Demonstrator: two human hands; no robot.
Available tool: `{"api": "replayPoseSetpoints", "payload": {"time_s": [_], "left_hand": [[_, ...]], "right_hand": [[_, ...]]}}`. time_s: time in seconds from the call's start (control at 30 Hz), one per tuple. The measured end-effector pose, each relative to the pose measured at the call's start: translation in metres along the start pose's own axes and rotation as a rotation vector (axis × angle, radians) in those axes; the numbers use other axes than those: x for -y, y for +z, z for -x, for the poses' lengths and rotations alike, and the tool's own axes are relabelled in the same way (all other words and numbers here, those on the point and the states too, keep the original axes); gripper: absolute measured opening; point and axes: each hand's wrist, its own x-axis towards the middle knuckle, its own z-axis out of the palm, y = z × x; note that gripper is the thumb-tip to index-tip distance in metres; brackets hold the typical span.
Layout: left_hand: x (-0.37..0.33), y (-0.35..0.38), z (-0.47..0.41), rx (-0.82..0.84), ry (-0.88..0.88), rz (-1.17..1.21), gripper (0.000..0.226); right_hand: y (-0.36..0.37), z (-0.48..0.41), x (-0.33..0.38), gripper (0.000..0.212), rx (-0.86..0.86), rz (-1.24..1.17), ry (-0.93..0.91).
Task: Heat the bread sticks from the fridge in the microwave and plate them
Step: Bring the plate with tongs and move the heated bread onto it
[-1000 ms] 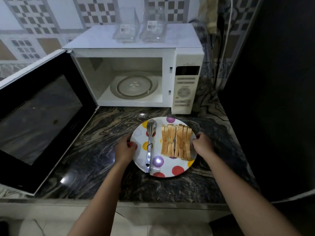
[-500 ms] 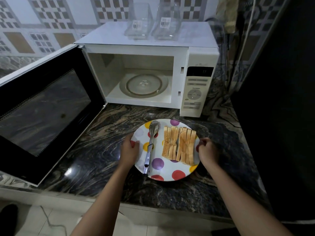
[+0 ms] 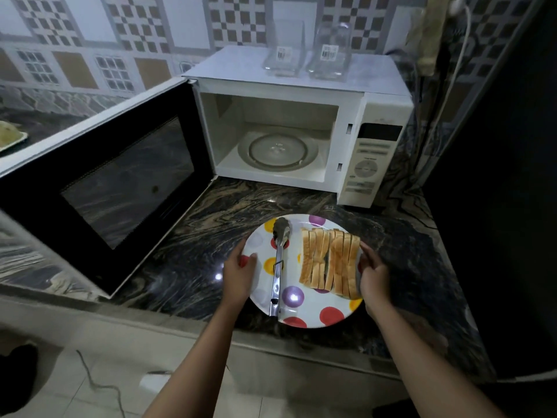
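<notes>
My left hand (image 3: 238,274) has its fingers (image 3: 251,258) curled on the left rim of the polka-dot plate (image 3: 304,313), thumb on top. My right hand (image 3: 373,277) grips the opposite rim, its fingers (image 3: 365,252) right beside the outermost of the bread sticks (image 3: 330,262). Those sticks lie side by side in a row on the plate, just inside my right fingers. Just inside my left fingers lie metal tongs (image 3: 278,267), arms together, head pointing away from me. I cannot tell whether the plate rests on the dark marbled desk (image 3: 196,245) or is lifted off it. Beyond both hands stands the white microwave (image 3: 301,86), its door (image 3: 105,182) swung wide to the left and the glass turntable (image 3: 277,150) showing inside. Two clear glass containers (image 3: 284,52) sit on its top.
</notes>
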Motion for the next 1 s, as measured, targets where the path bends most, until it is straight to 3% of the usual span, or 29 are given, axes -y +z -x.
{"api": "replayPoseSetpoints", "payload": {"time_s": [0.3, 0.5, 0.7, 1.0], "left_hand": [[0.004, -0.088, 0.077, -0.053, 0.006, 0.085, 0.032], [0.032, -0.169, 0.132, -0.129, -0.13, 0.112, 0.034], [0.054, -0.26, 0.188, -0.236, -0.143, 0.102, 0.035], [0.055, -0.401, 0.229, -0.462, -0.096, 0.108, 0.037]], "right_hand": [[0.014, 0.11, -0.005, 0.034, 0.027, -0.064, -0.089], [0.033, 0.203, -0.026, 0.034, 0.109, -0.044, -0.103], [0.081, 0.273, -0.055, 0.035, 0.23, -0.054, -0.05], [0.193, 0.368, -0.059, 0.037, 0.482, 0.03, -0.124]]}}
